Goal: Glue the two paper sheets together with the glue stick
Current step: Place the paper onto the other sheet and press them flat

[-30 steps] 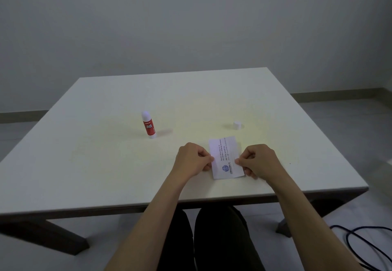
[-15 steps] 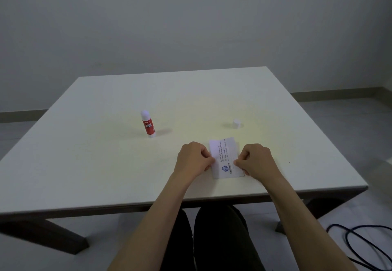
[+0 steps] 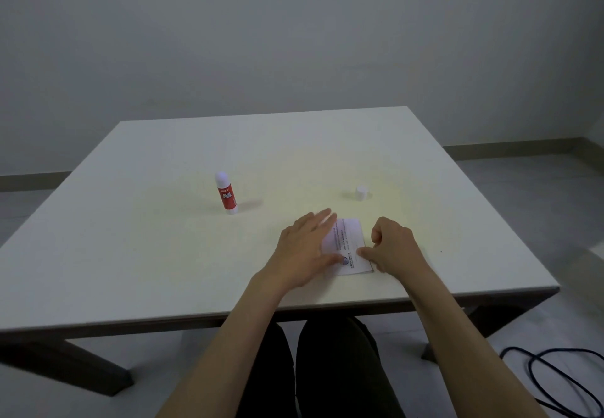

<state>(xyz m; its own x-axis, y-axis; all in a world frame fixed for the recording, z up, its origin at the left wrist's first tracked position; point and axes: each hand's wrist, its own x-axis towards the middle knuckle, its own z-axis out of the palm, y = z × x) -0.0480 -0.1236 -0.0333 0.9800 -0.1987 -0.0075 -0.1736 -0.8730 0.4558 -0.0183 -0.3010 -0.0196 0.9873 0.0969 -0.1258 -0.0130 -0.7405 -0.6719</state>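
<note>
A small white paper [image 3: 351, 246] with printed lines and a blue logo lies flat on the white table [image 3: 163, 238] near its front edge; I cannot tell a second sheet apart from it. My left hand [image 3: 307, 247] lies flat and spread over the paper's left part, fingers blurred. My right hand [image 3: 394, 246] is curled, with its fingertips pressing the paper's right edge. A red and white glue stick [image 3: 225, 192] stands upright and uncapped to the left, apart from both hands. Its white cap [image 3: 360, 193] sits behind the paper.
The table's front edge runs just below the paper. A dark cable [image 3: 555, 375] lies looped on the floor at the lower right. My legs show under the table.
My left hand has opened from a curled pinch at the paper's left edge and now lies flat across the sheet, fingers stretched forward. My right hand stays at the right edge.
</note>
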